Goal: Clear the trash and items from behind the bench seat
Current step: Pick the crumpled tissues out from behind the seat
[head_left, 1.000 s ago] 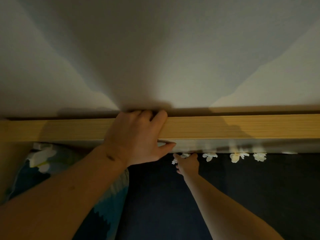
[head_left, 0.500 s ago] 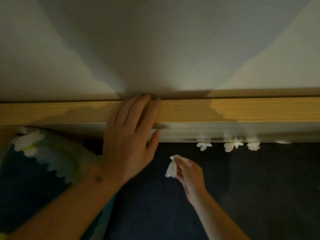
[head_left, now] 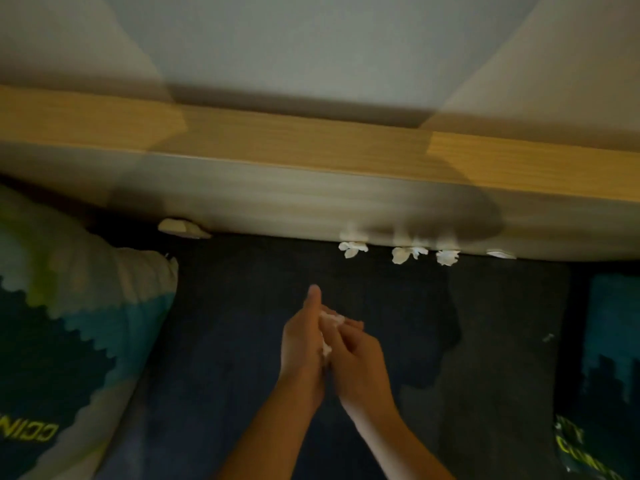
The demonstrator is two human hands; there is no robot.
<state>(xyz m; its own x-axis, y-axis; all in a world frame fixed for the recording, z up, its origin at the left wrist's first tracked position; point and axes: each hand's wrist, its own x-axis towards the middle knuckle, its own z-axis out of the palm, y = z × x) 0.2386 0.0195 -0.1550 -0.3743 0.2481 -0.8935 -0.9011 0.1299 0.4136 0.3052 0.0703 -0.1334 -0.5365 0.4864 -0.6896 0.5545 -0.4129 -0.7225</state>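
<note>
At centre frame, left hand [head_left: 302,344] and right hand [head_left: 356,351] close together on a crumpled white tissue scrap [head_left: 330,319]; best ball it tight before gathering the white scraps [head_left: 408,253] along the pale wooden backrest [head_left: 311,199], upper right.

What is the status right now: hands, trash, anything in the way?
Left hand and right hand pressed together around one white tissue scrap. Four scraps left along the wooden backrest. Nothing blocking them.
</note>
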